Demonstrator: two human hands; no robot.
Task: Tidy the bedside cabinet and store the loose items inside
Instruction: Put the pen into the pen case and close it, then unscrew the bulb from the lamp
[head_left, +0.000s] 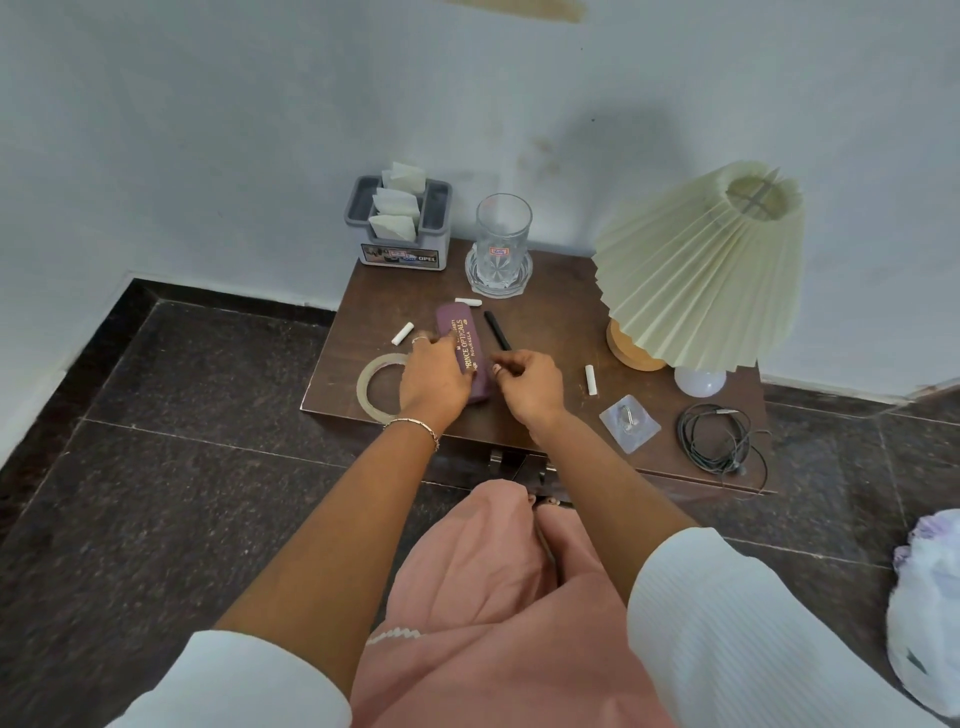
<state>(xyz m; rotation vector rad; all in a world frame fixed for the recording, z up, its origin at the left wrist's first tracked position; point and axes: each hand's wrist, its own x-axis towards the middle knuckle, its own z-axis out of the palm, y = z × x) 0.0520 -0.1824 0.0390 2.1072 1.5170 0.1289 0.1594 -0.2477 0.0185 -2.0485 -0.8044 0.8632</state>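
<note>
Spectacle case (464, 349) is the thing your move turns on: the purple case lies on the bedside cabinet top (561, 322), left of centre, its long axis running from the front edge back toward the wall, tilted a little to the left at the far end. Your left hand (435, 375) is already on it, fingers curled over its left flank and near end, so it looks to be gripping the case, though the fingertips under the far side are hidden. Your right hand (530, 382) sits just beside the case's right flank, fingers loosely curled with the thumb and forefinger pinched close; you hold nothing in it that I can make out.

The left hand is the nearer one and has the hold, so I judge the lift should go along that long axis, straight up and back toward you.

Mind what lies close. The black pen (497, 330) runs nearly parallel to the case, just off its right side and near your right fingertips. The tape roll (378, 382) lies flat at the front left corner, partly under your left wrist. One chalk piece (402, 333) sits just left of the case, another (468, 301) just beyond its far end, a third (590, 379) well to the right, near the lamp (696, 270).

The cabinet's front is mostly hidden below the top's front edge, so I cannot tell whether it is open
</note>
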